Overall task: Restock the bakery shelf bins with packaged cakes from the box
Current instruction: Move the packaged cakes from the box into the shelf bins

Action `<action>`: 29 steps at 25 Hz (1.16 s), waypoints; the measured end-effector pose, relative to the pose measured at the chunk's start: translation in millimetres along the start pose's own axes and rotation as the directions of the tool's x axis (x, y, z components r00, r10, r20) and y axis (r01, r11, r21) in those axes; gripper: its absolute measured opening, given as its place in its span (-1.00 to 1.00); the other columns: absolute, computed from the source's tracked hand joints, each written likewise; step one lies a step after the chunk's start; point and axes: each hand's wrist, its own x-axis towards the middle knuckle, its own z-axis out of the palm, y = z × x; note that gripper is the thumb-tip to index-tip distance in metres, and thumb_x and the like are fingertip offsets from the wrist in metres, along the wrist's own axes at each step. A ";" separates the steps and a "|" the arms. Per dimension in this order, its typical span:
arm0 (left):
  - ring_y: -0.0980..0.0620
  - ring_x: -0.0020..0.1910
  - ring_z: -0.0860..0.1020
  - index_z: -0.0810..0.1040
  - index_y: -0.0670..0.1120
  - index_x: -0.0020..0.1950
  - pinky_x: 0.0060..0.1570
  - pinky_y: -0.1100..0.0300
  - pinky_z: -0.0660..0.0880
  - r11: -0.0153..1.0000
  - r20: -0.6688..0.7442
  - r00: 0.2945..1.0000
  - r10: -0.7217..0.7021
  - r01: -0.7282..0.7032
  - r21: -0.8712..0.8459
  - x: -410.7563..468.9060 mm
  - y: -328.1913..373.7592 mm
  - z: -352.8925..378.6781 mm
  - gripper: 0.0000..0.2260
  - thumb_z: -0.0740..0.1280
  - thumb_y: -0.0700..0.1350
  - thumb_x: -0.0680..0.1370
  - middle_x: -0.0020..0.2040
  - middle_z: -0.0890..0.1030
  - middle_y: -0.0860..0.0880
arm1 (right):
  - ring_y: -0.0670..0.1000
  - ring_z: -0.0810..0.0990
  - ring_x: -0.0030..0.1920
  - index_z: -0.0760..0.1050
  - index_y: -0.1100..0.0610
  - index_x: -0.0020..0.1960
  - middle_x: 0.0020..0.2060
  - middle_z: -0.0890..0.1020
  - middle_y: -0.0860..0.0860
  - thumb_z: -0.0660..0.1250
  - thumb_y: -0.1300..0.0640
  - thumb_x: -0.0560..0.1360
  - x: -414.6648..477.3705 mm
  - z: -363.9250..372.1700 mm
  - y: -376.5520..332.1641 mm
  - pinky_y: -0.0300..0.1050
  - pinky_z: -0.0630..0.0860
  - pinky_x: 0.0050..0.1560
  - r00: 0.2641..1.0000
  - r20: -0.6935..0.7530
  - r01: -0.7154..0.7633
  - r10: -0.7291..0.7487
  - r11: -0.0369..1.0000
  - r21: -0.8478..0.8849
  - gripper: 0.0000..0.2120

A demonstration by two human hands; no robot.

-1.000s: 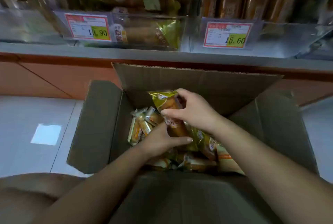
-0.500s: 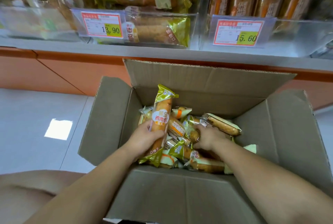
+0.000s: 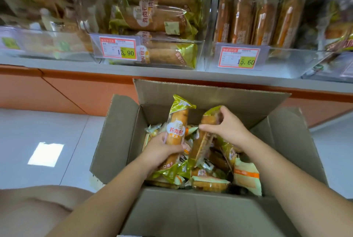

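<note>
An open cardboard box [image 3: 118, 133] on the floor holds several packaged cakes in green-gold wrappers. My left hand [image 3: 162, 150] grips one long packaged cake [image 3: 176, 122] upright over the box's left half. My right hand [image 3: 227, 128] grips a second packaged cake [image 3: 202, 145], tilted, just to the right of the first and above the pile. On the shelf above, a clear bin [image 3: 152, 53] with a 13.90 tag holds the same green-gold cakes, stacked flat.
A second clear bin [image 3: 282, 65] with a 15.60 tag holds upright orange packs. A further bin [image 3: 44, 45] stands at the left. The shelf edge [image 3: 66, 66] runs above an orange base panel. My knee [image 3: 38, 210] is at lower left on the grey floor.
My right hand has taken a second cake from the pile and lifted it. My left hand has kept its cake upright and raised it slightly. The view has tilted up toward the shelf.
</note>
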 end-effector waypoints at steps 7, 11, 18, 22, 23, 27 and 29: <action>0.05 -0.11 0.70 0.57 -0.08 0.14 -0.16 0.23 0.62 0.993 0.099 0.991 0.085 -0.076 -0.085 -19.1 28.1 13.1 -0.60 0.58 -0.21 0.35 -0.05 0.72 -0.02 | -0.09 0.66 -0.07 0.42 0.00 0.13 -0.02 0.64 -0.09 0.50 -0.18 0.32 -19.0 11.1 -28.3 -0.13 0.60 -0.14 0.992 -0.038 -0.107 0.122 0.957 0.269 -0.50; 0.01 -0.07 0.70 0.59 -0.10 0.14 -0.13 0.21 0.63 0.991 0.078 0.993 0.085 -0.076 -0.109 -24.6 25.1 10.0 -0.62 0.57 -0.23 0.36 -0.03 0.72 -0.04 | -0.05 0.68 -0.08 0.43 0.07 0.14 -0.02 0.68 -0.01 0.51 -0.12 0.34 -30.8 20.1 -30.5 -0.16 0.58 -0.19 0.992 0.040 -0.122 0.116 0.910 0.397 -0.50; -0.03 -0.08 0.69 0.60 -0.18 0.14 -0.06 0.11 0.62 0.966 -0.003 0.998 0.066 -0.065 -0.250 -20.6 20.0 -2.3 -0.65 0.54 -0.20 0.39 -0.03 0.71 -0.11 | 0.17 0.65 0.04 0.52 0.21 0.21 0.09 0.64 0.21 0.34 -0.09 0.47 -32.6 23.1 -13.3 0.18 0.58 0.08 0.894 0.390 -0.446 0.219 0.523 0.726 -0.55; -0.04 -0.02 0.69 0.57 -0.09 0.19 0.09 -0.06 0.61 0.974 0.002 0.999 0.033 -0.032 -0.226 -20.7 18.3 -1.2 -0.58 0.57 -0.09 0.38 -0.01 0.71 -0.05 | 0.21 0.61 0.16 0.48 0.13 0.30 0.17 0.61 0.24 0.25 -0.19 0.51 -33.0 29.0 -5.8 0.26 0.51 0.18 0.842 0.496 -0.536 0.212 0.432 0.725 -0.49; -0.05 -0.01 0.69 0.57 -0.09 0.19 0.09 -0.06 0.60 0.976 0.007 0.999 0.033 -0.030 -0.216 -21.6 18.4 0.1 -0.59 0.56 -0.10 0.39 -0.02 0.71 -0.06 | 0.22 0.60 0.18 0.47 0.12 0.30 0.18 0.61 0.23 0.23 -0.21 0.52 -32.8 29.2 -5.0 0.26 0.49 0.20 0.843 0.498 -0.534 0.205 0.432 0.726 -0.49; -0.15 -0.06 0.68 0.53 -0.20 0.20 -0.06 0.02 0.64 0.957 0.060 0.997 0.046 -0.027 -0.290 -26.9 21.8 3.7 -0.65 0.49 -0.20 0.46 -0.05 0.71 -0.18 | 0.15 0.60 0.07 0.48 0.12 0.32 0.11 0.61 0.18 0.24 -0.32 0.47 -41.9 31.5 -2.7 0.17 0.50 0.20 0.821 0.549 -0.538 0.155 0.530 0.656 -0.37; -0.12 -0.11 0.69 0.54 -0.18 0.18 -0.18 0.10 0.64 0.949 0.045 0.998 0.045 -0.028 -0.313 -30.2 23.4 4.0 -0.68 0.49 -0.20 0.46 -0.06 0.71 -0.15 | 0.15 0.62 0.05 0.45 0.08 0.33 0.11 0.63 0.15 0.46 -0.24 0.33 -49.2 35.9 2.3 0.16 0.53 0.17 0.821 0.556 -0.495 0.127 0.642 0.585 -0.32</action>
